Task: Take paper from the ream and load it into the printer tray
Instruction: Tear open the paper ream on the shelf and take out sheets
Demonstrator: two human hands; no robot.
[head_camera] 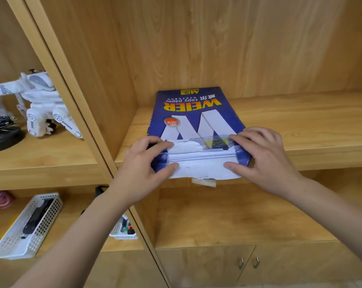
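Observation:
A blue ream of copy paper [193, 115] with yellow "WEIER" lettering lies flat on a wooden shelf [300, 129], its torn near end hanging over the shelf's front edge. White sheets [198, 163] show through the opened wrapper. My left hand [142, 165] grips the left near corner, thumb below and fingers on top. My right hand [265, 156] grips the right near corner the same way. No printer or tray is in view.
A white toy robot [40, 102] stands on the shelf to the left. Below it lie a white perforated basket [28, 225] with a dark object and a second small basket [124, 229]. Cabinet doors with metal handles [248, 262] sit under the lower shelf.

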